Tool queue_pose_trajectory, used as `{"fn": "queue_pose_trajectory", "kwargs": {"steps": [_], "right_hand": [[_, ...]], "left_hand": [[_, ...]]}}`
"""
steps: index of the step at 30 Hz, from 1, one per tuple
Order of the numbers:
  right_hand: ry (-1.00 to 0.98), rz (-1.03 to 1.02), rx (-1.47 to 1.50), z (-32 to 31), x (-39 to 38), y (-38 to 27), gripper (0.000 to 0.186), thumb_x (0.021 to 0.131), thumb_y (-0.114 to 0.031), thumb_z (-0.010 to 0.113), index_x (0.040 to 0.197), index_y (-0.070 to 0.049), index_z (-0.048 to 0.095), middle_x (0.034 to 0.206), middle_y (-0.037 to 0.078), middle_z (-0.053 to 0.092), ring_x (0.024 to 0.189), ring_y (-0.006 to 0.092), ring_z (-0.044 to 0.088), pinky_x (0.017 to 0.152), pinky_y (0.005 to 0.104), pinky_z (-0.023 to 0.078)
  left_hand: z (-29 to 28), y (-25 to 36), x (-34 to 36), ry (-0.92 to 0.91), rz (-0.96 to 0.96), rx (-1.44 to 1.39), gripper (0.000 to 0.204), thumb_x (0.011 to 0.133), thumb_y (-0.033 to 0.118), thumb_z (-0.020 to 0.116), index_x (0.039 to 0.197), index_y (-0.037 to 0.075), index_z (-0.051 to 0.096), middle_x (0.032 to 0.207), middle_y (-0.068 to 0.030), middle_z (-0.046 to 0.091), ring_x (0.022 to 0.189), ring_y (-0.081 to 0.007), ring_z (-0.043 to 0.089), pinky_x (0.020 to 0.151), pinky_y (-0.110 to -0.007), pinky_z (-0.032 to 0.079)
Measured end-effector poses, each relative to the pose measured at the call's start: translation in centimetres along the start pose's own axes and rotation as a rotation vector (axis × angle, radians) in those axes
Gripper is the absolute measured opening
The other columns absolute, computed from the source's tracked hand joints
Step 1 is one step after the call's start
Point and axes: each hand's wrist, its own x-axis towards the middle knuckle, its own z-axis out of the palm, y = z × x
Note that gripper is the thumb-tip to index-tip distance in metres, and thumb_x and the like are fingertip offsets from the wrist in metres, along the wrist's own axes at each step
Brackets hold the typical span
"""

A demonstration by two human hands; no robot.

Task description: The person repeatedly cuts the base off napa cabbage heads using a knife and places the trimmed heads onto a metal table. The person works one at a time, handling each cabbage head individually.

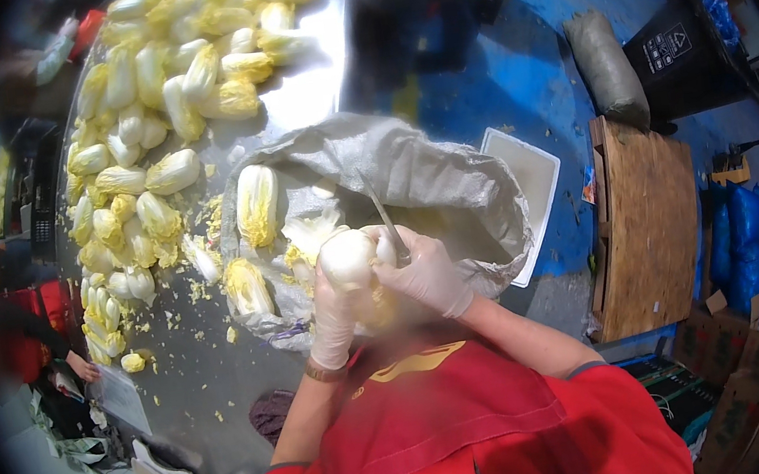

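Both my hands wear pale translucent gloves. My left hand (331, 320) is closed on a napa cabbage (347, 258), its white base turned up toward me. My right hand (421, 277) grips a knife (378, 201) with the blade pointing away, and its fingers press against the cabbage's right side beside a small white piece. Beneath them lies a crumpled grey woven sack (449, 180), with pale yellow cabbages (256, 205) and loose leaves on its left part.
A steel table (178, 379) bears piled cabbages and scraps. Co-workers (23, 332) stand along its left. A white foam box (536, 202) sits right of the sack. Farther right are a wooden board (647, 226), a grey bundle (607, 68), black bins (681, 53), blue bags and cardboard boxes.
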Motion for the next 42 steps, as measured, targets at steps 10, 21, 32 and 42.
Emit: {"fn": "queue_pose_trajectory", "kwargs": {"steps": [10,21,32,42], "right_hand": [[0.127,-0.02,-0.487,-1.1,1.6,1.6,0.056,0.078,-0.029,0.073,0.129,-0.012,0.058,0.105,0.015,0.068,0.098,0.0335,0.065,0.086,0.0391,0.053],[-0.168,0.281,0.17,-0.3,0.8,0.9,0.04,0.091,-0.034,0.064,0.118,-0.004,0.063,0.098,0.015,0.07,0.093,0.0181,0.067,0.082,0.0324,0.05],[-0.213,0.216,0.297,0.0,0.3,3.4,0.035,0.085,-0.025,0.062,0.112,-0.003,0.063,0.086,0.009,0.071,0.077,0.0201,0.068,0.072,0.0348,0.052],[0.18,0.138,-0.114,1.5,0.1,0.6,0.04,0.078,-0.016,0.065,0.117,-0.006,0.062,0.091,0.023,0.067,0.086,0.0382,0.067,0.075,0.0404,0.053]], "left_hand": [[-2.0,-0.4,-0.9,-0.003,-0.157,-0.354,0.084,0.081,0.057,0.067,0.136,-0.001,0.042,0.118,-0.0116,0.058,0.101,-0.0205,0.061,0.086,-0.034,0.052],[-1.1,-0.8,0.4,0.003,-0.144,-0.357,0.084,0.082,0.059,0.064,0.137,0.001,0.041,0.122,-0.0111,0.057,0.112,-0.0202,0.057,0.093,-0.035,0.05],[-1.6,-1.0,0.7,0.007,-0.101,-0.294,0.09,0.074,0.066,0.069,0.132,0.0,0.046,0.117,-0.0108,0.06,0.106,-0.0188,0.061,0.091,-0.033,0.05],[1.8,0.7,1.9,0.188,0.115,0.296,0.079,0.08,0.041,0.075,0.137,0.0,0.04,0.119,-0.0119,0.057,0.11,-0.0211,0.056,0.096,-0.033,0.045]]}}
